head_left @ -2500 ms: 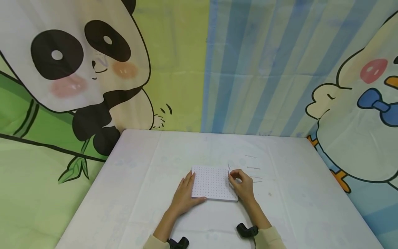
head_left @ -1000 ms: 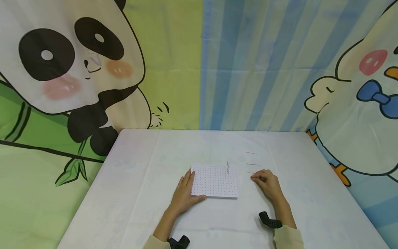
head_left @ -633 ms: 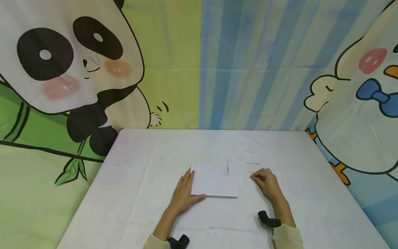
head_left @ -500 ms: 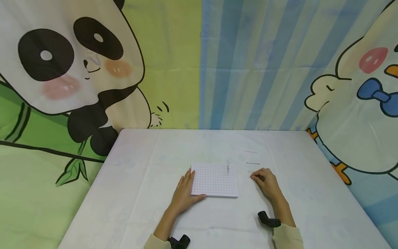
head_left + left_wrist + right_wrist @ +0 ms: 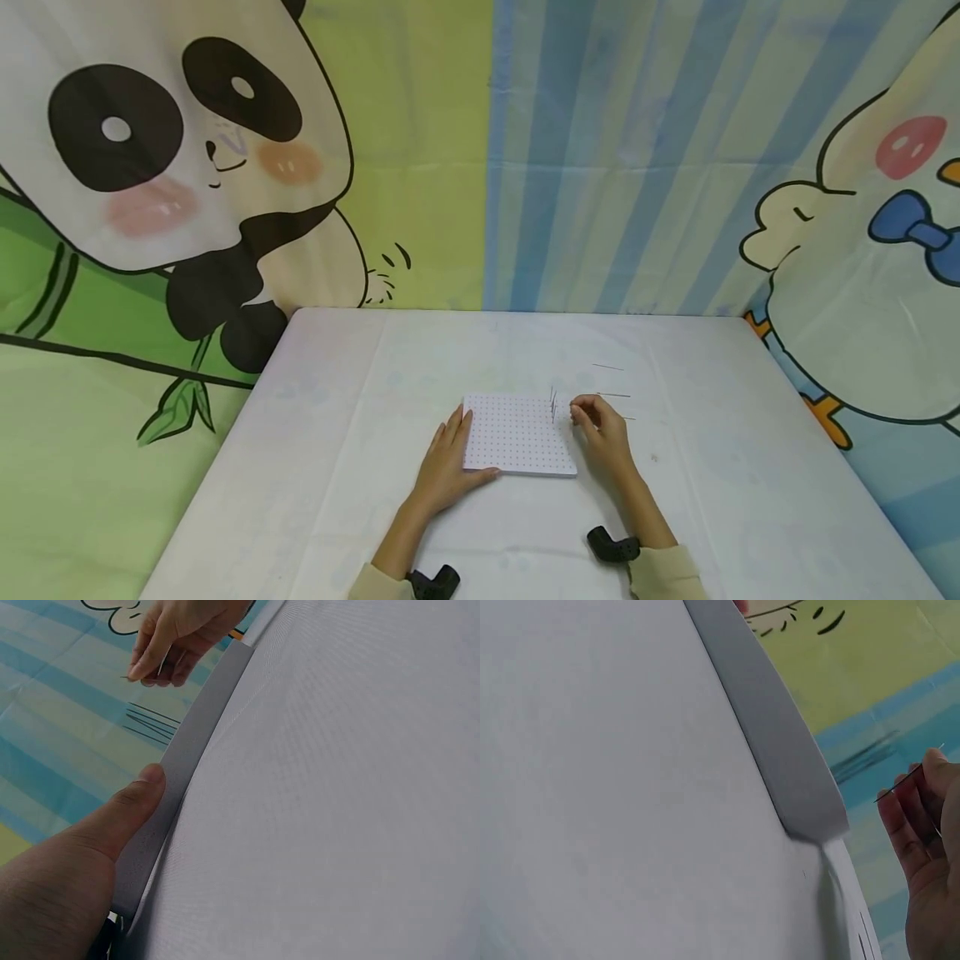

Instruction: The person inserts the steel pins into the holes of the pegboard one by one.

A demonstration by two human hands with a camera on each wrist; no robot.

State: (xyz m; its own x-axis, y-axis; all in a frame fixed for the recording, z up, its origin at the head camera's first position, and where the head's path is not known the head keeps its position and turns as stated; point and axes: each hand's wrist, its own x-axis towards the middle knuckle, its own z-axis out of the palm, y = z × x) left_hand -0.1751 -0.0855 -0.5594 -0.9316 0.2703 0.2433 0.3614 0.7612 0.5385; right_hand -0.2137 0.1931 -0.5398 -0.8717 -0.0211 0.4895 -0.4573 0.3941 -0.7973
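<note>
A white board with a grid of small holes (image 5: pixel 513 442) lies flat on the table. My left hand (image 5: pixel 446 467) rests against it, straight fingers along the left edge and thumb along the front edge. Several thin dark needles (image 5: pixel 553 406) stand upright near the board's back right corner. My right hand (image 5: pixel 606 433) is raised just right of them, pinching one thin needle (image 5: pixel 901 782) between thumb and fingertips; in the right wrist view this needle slants, both ends showing. In the left wrist view the standing needles (image 5: pixel 154 724) rise past the board's edge (image 5: pixel 199 720).
Right of and behind the board, loose needles lie on the white-covered table (image 5: pixel 360 400): a far needle (image 5: pixel 607 367), a middle needle (image 5: pixel 617 395) and a nearer needle (image 5: pixel 630 418) partly behind the right hand. A cartoon-printed curtain (image 5: pixel 420 167) hangs behind the table.
My right hand went from the standing needles to the loose ones at the right, picked up the nearest needle, then came back left toward the board. My left hand stayed in place.
</note>
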